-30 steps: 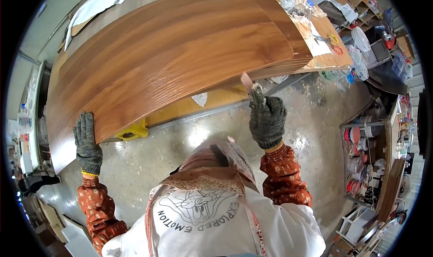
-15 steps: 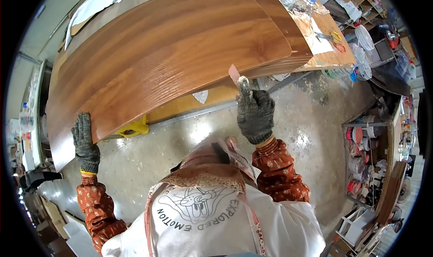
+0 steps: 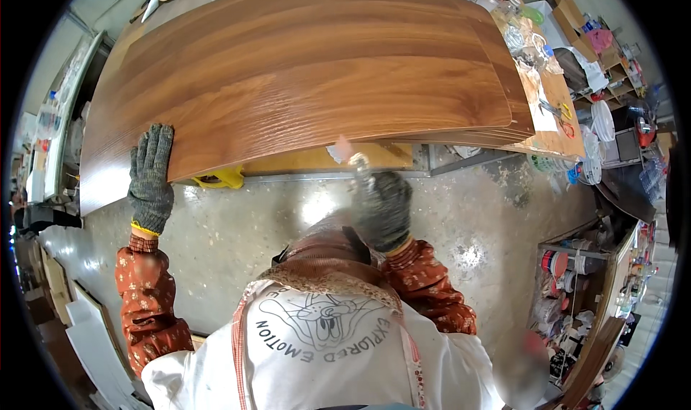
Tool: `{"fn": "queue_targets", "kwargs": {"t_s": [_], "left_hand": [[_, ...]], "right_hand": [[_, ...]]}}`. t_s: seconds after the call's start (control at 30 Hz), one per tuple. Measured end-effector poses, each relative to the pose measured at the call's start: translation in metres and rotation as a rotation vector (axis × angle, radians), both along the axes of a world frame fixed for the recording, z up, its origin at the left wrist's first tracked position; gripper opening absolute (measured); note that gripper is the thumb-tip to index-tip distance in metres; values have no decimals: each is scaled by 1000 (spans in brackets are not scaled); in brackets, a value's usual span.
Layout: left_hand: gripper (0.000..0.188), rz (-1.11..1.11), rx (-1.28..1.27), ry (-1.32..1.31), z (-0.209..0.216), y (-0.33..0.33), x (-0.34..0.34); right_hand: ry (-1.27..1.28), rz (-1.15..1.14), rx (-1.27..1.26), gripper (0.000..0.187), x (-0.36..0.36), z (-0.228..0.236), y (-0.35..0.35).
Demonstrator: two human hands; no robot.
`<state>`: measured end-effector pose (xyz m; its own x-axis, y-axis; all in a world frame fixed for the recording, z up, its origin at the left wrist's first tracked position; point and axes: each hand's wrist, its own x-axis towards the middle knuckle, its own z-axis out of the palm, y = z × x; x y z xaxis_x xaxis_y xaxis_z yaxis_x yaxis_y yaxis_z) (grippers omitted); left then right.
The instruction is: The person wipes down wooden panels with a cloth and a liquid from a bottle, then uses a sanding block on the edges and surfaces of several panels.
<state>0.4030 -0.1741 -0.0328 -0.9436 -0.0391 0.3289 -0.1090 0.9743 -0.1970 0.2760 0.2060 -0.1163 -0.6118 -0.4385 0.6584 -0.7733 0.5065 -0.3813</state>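
Observation:
A large brown wood-grain panel (image 3: 309, 72) with rounded corners lies on top of other panels (image 3: 524, 122) stacked beneath it. My left hand (image 3: 152, 176), in a dark grey knitted glove, rests flat on the panel near its front left edge, fingers stretched out. My right hand (image 3: 384, 205), gloved alike and smeared by motion, is closed in front of the panel's near edge. From its pale, worn fingertip juts a small flat pinkish strip (image 3: 344, 148), close to that edge; whether it touches the panel I cannot tell.
Scissors (image 3: 560, 113) with yellow and orange handles lie right of the panels, near plastic wrapping and bottles. Something yellow (image 3: 223, 178) shows under the panel's front edge. Shelving with red-ended spools (image 3: 556, 264) stands at the right; a rack (image 3: 68, 119) stands at the left.
My right hand has moved left along the panel's front edge with the pinkish strip. My left hand stays flat on the panel. The whole view has shifted slightly.

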Motion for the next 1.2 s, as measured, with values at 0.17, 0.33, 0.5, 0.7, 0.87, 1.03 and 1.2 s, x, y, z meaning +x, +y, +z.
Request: {"fn": "queue_targets", "kwargs": {"t_s": [0.17, 0.33, 0.5, 0.7, 0.87, 1.03, 1.2], "left_hand": [[74, 47, -10, -18, -4, -3, 4], [71, 76, -20, -27, -1, 4, -1], [70, 73, -5, -19, -3, 2, 3], [69, 82, -46, 25, -3, 6, 1], [69, 75, -42, 20, -7, 2, 2], [72, 78, -42, 15, -3, 4, 5], [71, 99, -70, 6, -4, 4, 0]], "right_hand": [[-250, 10, -55, 47, 5, 26, 10], [73, -212, 185, 53, 5, 23, 0], [-48, 23, -58, 53, 17, 22, -20], [-173, 52, 3, 51, 19, 16, -33], [-86, 235, 191, 53, 41, 21, -89], [236, 80, 169, 54, 35, 39, -70], [64, 218, 259, 55, 29, 56, -58]]}}
